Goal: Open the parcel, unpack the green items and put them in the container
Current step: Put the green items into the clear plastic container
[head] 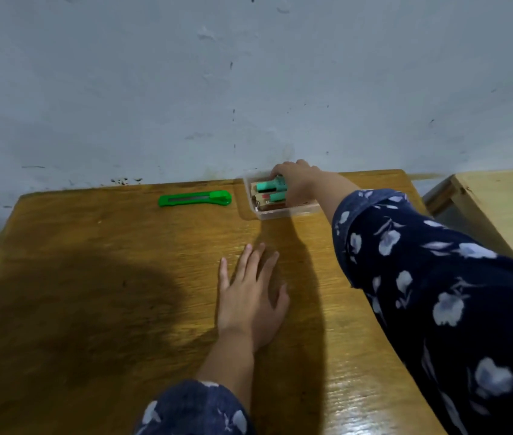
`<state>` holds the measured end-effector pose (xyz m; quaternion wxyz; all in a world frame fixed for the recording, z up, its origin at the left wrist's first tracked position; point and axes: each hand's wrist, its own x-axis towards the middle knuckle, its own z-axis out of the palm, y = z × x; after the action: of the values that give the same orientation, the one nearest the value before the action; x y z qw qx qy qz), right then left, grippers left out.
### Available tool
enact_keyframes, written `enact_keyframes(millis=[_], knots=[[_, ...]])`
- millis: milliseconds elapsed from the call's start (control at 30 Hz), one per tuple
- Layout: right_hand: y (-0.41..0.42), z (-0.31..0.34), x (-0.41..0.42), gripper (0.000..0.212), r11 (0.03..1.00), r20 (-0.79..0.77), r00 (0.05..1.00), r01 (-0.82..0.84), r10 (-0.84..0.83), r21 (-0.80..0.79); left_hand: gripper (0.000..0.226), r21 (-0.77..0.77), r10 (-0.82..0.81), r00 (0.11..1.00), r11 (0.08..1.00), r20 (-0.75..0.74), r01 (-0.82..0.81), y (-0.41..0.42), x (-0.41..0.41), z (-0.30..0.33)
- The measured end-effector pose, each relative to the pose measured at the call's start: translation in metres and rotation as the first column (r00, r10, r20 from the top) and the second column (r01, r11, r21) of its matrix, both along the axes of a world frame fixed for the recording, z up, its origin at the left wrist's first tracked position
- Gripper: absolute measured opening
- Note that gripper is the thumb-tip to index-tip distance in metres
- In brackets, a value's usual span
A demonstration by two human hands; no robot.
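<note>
A clear plastic container [275, 212] stands at the far edge of the wooden table [123, 277], close to the wall. Inside it lie green cylindrical items [267, 186] with some brown and red pieces. My right hand [294, 177] reaches into the container from the right, its fingers closed around the end of the upper green item. My left hand [250, 296] rests flat on the table nearer to me, fingers spread, holding nothing. No parcel is in view.
A green utility knife [195, 198] lies on the table left of the container. A grey wall [248, 89] rises right behind the table. Another wooden table [499, 202] stands to the right across a narrow gap.
</note>
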<state>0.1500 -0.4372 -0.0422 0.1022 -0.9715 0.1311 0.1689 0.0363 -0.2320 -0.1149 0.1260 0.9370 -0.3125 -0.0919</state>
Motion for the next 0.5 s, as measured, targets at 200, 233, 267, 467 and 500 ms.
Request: enact_keyframes(millis=[200, 233, 267, 467, 500], knots=[[0.002, -0.007, 0.000, 0.065, 0.992, 0.034, 0.998, 0.052, -0.056, 0.113, 0.062, -0.030, 0.006, 1.000, 1.000, -0.007, -0.007, 0.000, 0.000, -0.001], [0.002, -0.007, 0.000, 0.063, 0.993, 0.047, 0.998, 0.036, -0.042, 0.114, 0.062, -0.026, 0.006, 1.000, 1.000, -0.002, -0.006, 0.000, 0.000, -0.001], [0.003, -0.004, 0.000, 0.063, 0.994, 0.059, 0.998, 0.029, -0.035, 0.107, 0.062, -0.023, 0.008, 1.000, 1.000, 0.002, -0.007, 0.000, 0.000, -0.002], [0.016, 0.003, -0.025, 0.064, 0.996, 0.249, 0.965, 0.073, -0.082, 0.045, 0.062, -0.010, 0.013, 1.000, 1.000, 0.021, -0.013, 0.000, -0.003, 0.000], [0.021, 0.007, -0.033, 0.062, 0.997, 0.297, 0.952, 0.071, -0.076, 0.027, 0.062, 0.009, 0.003, 1.000, 1.000, 0.027, -0.004, 0.000, -0.004, -0.001]])
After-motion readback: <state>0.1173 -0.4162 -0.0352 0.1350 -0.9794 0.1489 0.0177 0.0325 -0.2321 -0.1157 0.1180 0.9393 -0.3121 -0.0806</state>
